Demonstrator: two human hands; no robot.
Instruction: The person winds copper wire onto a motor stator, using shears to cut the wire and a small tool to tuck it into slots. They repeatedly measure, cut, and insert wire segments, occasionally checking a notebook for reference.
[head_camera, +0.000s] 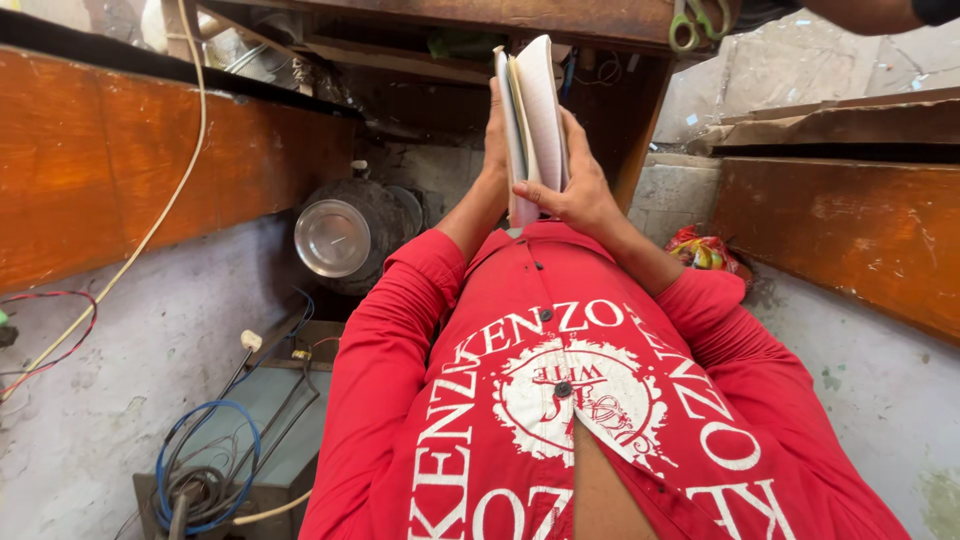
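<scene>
A notebook is held upright in front of the chest, clasped by the right hand on its cover and steadied behind by the left hand. Scissors hang above the grip. Paging onward likely needs one thumb freed.

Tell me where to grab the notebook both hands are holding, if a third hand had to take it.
Judging by its pose, take the notebook at its free far end, coming from above the shelf side. It stands on edge, pages slightly fanned; the left hand and right hand cover the near end and both faces, so only the far end is bare. Pinch across covers.
</scene>
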